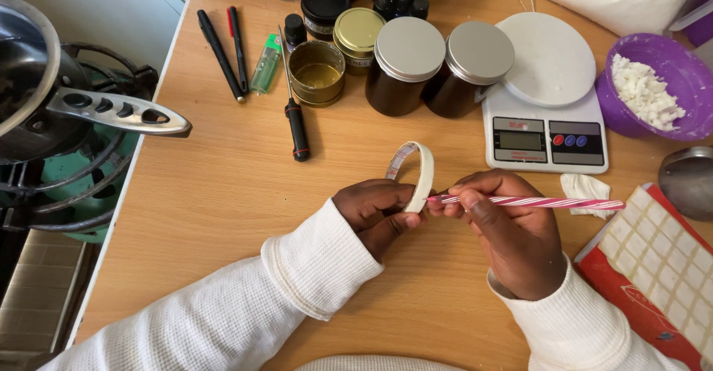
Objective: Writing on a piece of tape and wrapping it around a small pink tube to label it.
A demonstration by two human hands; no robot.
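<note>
My left hand point(376, 211) grips a white roll of tape point(425, 172) held on edge above the wooden table point(223, 193). My right hand point(509, 226) holds a pink-and-white striped pen point(549, 202) like a pencil, its tip touching the roll's outer rim. Both arms wear white ribbed sleeves.
A white kitchen scale point(546, 111) and two dark jars with silver lids point(405, 63) stand behind the hands. A purple bowl of white chunks point(653, 89), an open gold tin point(316, 72), a screwdriver point(295, 118), pens, a green lighter, a sheet of white stickers point(661, 259) and a pot on a stove point(44, 96) surround them.
</note>
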